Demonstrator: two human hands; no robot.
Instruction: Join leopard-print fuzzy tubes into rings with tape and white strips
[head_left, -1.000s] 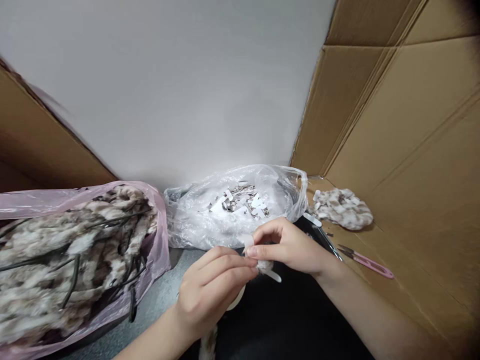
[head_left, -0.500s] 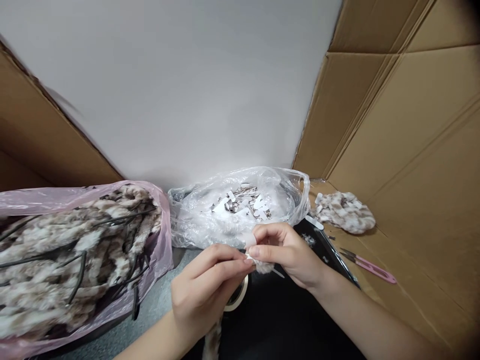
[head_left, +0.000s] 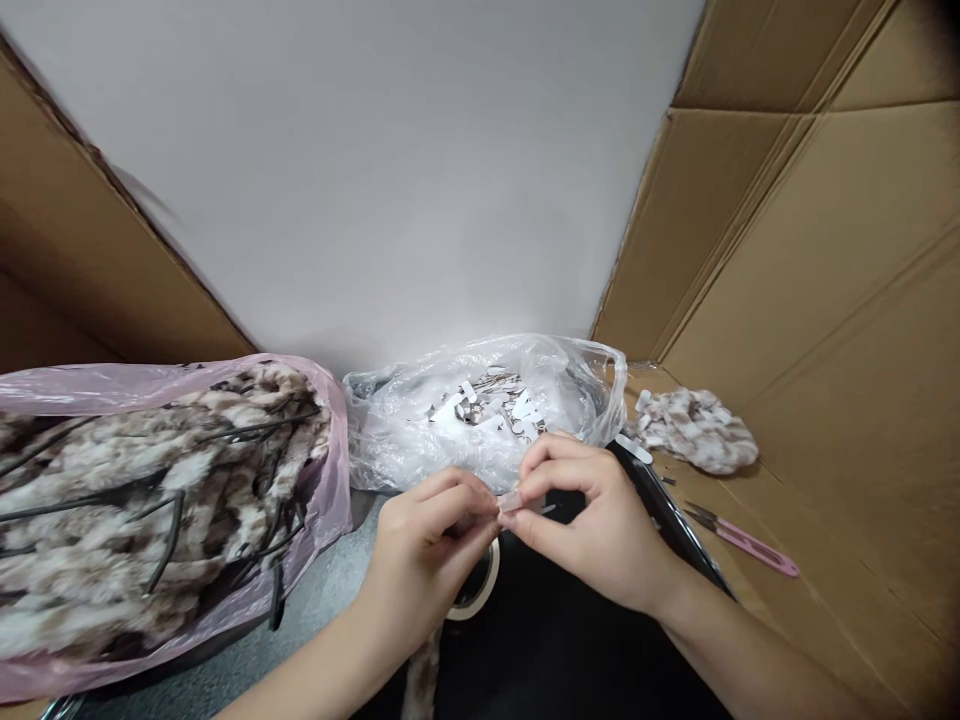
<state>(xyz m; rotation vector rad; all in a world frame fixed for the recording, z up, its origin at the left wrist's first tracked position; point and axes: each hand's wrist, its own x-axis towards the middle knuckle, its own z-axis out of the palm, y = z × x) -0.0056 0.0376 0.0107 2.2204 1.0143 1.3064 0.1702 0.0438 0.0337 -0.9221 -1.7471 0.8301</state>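
Both hands meet over the black surface (head_left: pixel 570 640), around a small white paper tag (head_left: pixel 510 501). My right hand (head_left: pixel 592 515) pinches the tag between thumb and index finger. My left hand (head_left: pixel 439 540) is closed at the tag's left end, fingertips pressed together; what lies inside that pinch is mostly hidden. Below the left hand a brown-and-white furry strip (head_left: pixel 422 680) hangs or lies; its upper end is hidden. A roll of tape (head_left: pixel 487 590) sits on the black surface, partly covered by the left hand.
At left, a pink plastic bag (head_left: pixel 339 420) holds furry strips (head_left: pixel 112 540) with black cords. A clear plastic bag (head_left: pixel 390 440) with white tags (head_left: pixel 487 405) stands behind the hands. At right lie a furry bundle (head_left: pixel 697 430) and pink-handled snips (head_left: pixel 742 540), beside cardboard walls (head_left: pixel 840 300).
The right thumb and fingers have shifted and now pinch the white tag, which lies flatter between the hands. The furry piece seen under the right fingers is now hidden. The view has moved slightly.
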